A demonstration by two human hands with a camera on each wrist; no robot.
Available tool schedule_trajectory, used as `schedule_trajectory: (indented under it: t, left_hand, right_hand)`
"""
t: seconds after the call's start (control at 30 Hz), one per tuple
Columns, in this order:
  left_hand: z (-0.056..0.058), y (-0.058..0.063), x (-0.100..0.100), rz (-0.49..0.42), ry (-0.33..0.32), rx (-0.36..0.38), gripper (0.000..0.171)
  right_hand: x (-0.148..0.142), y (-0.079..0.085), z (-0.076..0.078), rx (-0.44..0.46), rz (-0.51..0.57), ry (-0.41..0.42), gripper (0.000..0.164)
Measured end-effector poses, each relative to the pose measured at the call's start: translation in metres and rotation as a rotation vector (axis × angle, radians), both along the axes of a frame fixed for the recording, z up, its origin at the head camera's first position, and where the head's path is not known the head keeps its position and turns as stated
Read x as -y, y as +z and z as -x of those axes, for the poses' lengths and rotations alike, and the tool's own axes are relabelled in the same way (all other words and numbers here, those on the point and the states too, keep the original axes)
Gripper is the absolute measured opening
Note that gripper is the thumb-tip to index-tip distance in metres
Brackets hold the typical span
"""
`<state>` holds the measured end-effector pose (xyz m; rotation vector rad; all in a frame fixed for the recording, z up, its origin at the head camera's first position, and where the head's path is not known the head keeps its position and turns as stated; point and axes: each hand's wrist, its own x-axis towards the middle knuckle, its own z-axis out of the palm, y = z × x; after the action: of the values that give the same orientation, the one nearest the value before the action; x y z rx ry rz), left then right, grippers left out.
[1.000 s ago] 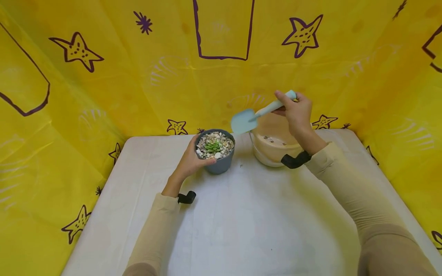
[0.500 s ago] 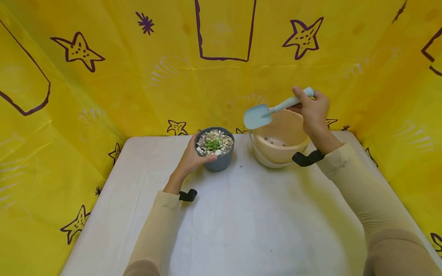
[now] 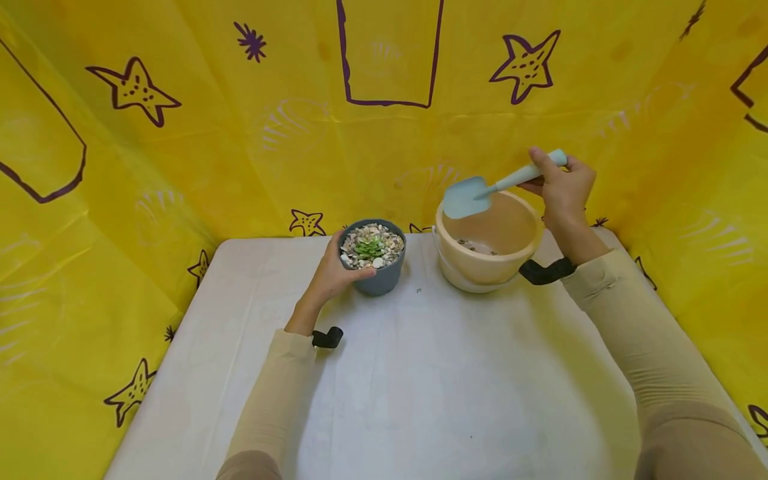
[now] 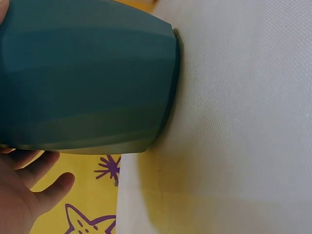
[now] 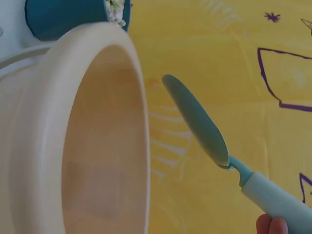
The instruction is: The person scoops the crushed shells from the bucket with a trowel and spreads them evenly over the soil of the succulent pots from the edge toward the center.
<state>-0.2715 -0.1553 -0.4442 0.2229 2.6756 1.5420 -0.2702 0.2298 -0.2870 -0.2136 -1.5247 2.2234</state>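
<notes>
A light blue hand trowel (image 3: 467,198) is held by its handle in my right hand (image 3: 567,190), with its blade above the peach bucket (image 3: 486,263). In the right wrist view the trowel blade (image 5: 197,119) stands apart from the bucket rim (image 5: 139,92), and no load shows on it. My left hand (image 3: 329,270) grips the side of a grey-blue flowerpot (image 3: 384,280), thumb across its front near the rim. The pot holds a small green succulent (image 3: 369,248) amid pale pebbles (image 3: 389,241). Its base rests on the table in the left wrist view.
A few pebbles (image 3: 471,245) lie at the bottom of the bucket. One tiny bit (image 3: 419,291) sits on the white-covered table (image 3: 396,387) between pot and bucket. Yellow patterned cloth (image 3: 384,153) hangs behind and on both sides.
My right hand has moved right with the trowel, from beside the pot to over the bucket. My left hand stays on the flowerpot, which has barely shifted.
</notes>
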Motion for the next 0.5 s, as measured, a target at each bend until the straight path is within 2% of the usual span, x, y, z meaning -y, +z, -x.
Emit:
schedule_trajectory:
  t: [0.23,0.5]
  left_hand:
    - [0.001,0.001,0.001,0.011,-0.005,0.007,0.125]
    - [0.001,0.001,0.001,0.009,-0.008,0.011,0.125]
  right_hand:
    - [-0.006,-0.006,0.001,0.049,-0.063,-0.02,0.03]
    - [-0.008,-0.023,0.01,0.091,-0.152,-0.036,0.029]
